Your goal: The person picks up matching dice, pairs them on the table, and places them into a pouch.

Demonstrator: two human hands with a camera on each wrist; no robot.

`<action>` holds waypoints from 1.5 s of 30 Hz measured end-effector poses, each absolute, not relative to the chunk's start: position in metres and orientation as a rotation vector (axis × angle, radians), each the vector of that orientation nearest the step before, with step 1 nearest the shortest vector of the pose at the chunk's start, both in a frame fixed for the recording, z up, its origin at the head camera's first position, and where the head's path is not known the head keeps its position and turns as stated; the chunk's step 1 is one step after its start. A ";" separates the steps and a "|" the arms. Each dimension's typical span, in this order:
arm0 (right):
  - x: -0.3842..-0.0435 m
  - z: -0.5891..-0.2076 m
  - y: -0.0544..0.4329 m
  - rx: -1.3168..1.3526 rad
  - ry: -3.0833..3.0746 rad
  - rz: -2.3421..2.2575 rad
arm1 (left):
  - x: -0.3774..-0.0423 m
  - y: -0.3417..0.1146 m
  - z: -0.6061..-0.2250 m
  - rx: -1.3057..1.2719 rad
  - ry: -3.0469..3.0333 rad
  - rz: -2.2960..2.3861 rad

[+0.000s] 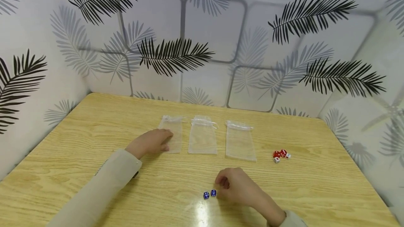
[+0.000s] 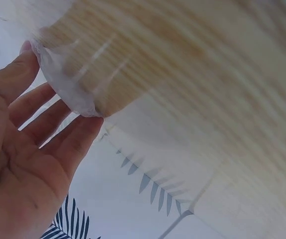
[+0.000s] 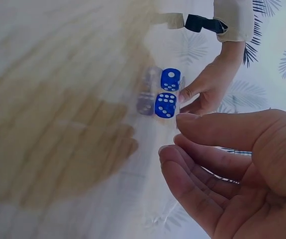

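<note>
Three sheer white drawstring pouches lie flat in a row: the left pouch (image 1: 175,137), the middle pouch (image 1: 203,139) and the right pouch (image 1: 240,143). My left hand (image 1: 151,142) rests at the left pouch; in the left wrist view, thumb and fingertips touch the edge of its mesh (image 2: 70,92), with the fingers spread rather than closed. Two blue dice (image 3: 166,94) with white pips sit side by side near the front. Just right of them my right hand (image 1: 238,186) hovers low, fingers loosely bent, a gap between thumb and fingertips, and nothing visible held.
Right of the pouches, two red dice (image 1: 280,153) and two white dice (image 1: 276,159) form a small cluster on the wooden table (image 1: 315,185). A wall covering (image 1: 214,27) with leaf prints rises behind the table and along both sides.
</note>
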State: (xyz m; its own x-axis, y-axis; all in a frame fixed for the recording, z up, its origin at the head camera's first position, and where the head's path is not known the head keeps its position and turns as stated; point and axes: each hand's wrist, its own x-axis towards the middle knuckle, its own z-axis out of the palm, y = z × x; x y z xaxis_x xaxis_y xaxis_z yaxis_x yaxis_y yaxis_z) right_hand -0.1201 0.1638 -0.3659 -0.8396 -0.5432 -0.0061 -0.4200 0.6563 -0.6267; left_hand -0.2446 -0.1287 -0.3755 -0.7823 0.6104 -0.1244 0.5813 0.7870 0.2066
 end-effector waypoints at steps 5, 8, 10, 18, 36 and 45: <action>-0.122 -0.360 0.164 -0.756 2.701 -0.945 | -0.244 -0.128 -0.376 0.990 2.820 0.253; -0.125 -0.357 0.165 -0.755 2.726 -0.940 | -0.243 -0.127 -0.376 0.984 2.836 0.301; -0.127 -0.357 0.166 -0.755 2.739 -0.940 | -0.241 -0.127 -0.376 0.974 2.843 0.344; -0.134 -0.358 0.168 -0.739 2.775 -0.963 | -0.238 -0.126 -0.378 0.958 2.878 0.419; -0.158 -0.357 0.166 -0.628 2.862 -0.987 | -0.227 -0.131 -0.374 0.928 3.147 0.406; -0.164 -0.352 0.162 -0.569 2.875 -1.051 | -0.212 -0.118 -0.366 1.011 3.261 0.302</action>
